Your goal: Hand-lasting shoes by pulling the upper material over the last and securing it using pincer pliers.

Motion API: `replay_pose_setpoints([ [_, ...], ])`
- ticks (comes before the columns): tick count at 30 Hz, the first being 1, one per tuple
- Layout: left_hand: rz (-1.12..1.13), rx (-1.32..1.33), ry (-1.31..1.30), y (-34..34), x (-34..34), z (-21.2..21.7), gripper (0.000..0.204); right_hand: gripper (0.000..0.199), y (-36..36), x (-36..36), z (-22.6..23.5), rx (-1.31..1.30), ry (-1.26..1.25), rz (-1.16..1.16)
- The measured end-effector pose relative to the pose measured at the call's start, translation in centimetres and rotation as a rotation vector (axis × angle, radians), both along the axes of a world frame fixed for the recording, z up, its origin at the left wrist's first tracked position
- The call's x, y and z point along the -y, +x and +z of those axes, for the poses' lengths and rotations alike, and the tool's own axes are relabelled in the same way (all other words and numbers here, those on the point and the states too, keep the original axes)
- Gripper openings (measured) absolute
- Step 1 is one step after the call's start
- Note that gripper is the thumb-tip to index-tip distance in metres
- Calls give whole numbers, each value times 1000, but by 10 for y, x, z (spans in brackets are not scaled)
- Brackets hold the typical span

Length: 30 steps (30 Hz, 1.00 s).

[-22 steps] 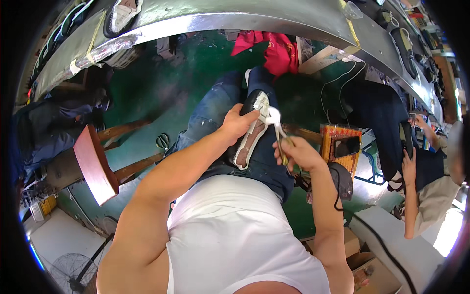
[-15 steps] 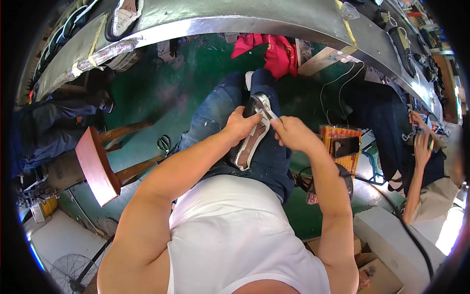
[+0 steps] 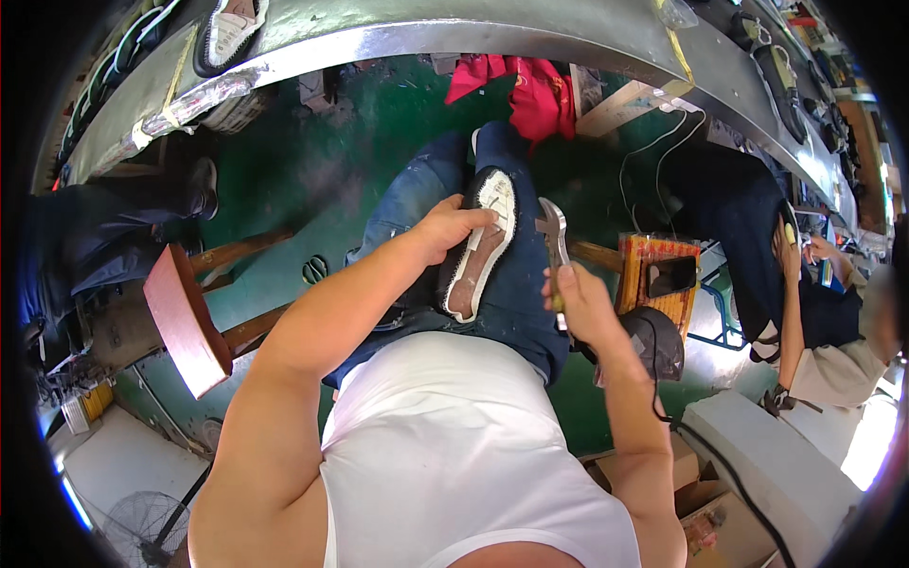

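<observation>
A dark shoe upper (image 3: 480, 265) lies bottom up along my thighs, showing a brown middle, a whitish toe area and a pale stitched-looking edge. My left hand (image 3: 449, 229) grips its left side, with the thumb pressed on the bottom near the toe end and the fingers hidden around the side. To the right of the shoe, my right hand (image 3: 589, 305) is closed around the handles of metal lasting pliers (image 3: 555, 227). Their head points away from me, apart from the shoe.
A metal workbench (image 3: 426, 43) crosses ahead, bearing another shoe (image 3: 230, 38). A wooden stool (image 3: 194, 322) stands left, scissors (image 3: 314, 270) lie on the floor, and a phone (image 3: 670, 275) rests on a slatted seat (image 3: 644, 248) at right. A co-worker (image 3: 833, 364) sits far right.
My right hand has drawn the pliers off the shoe's edge, back and to the right. My left hand has shifted slightly left, still gripping the shoe, whose toe area is now uncovered.
</observation>
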<state>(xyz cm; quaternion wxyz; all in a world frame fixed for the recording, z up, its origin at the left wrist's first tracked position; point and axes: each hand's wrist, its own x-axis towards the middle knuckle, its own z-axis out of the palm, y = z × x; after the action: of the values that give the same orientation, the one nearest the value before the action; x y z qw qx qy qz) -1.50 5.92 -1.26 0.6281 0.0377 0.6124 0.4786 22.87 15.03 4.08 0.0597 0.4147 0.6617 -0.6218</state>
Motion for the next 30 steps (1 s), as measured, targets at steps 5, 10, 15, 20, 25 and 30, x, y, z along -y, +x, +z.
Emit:
replay_pose_setpoints([
  [5,-67,133,-4,-3,-3,18,108,36,-3,13,-17,52,-131,51],
  [10,-46,41,-50,1,-1,5,107,29,-2,1,30,157,215,430],
  [15,-76,63,-32,4,-3,20,104,37,-15,16,18,-55,827,628],
  [20,6,62,14,4,6,-9,89,32,-21,21,13,88,708,669],
  [25,-145,-183,120,15,11,-2,78,33,2,24,1,165,620,495],
  [30,-94,-73,341,30,43,-15,91,35,8,23,5,163,581,568],
])
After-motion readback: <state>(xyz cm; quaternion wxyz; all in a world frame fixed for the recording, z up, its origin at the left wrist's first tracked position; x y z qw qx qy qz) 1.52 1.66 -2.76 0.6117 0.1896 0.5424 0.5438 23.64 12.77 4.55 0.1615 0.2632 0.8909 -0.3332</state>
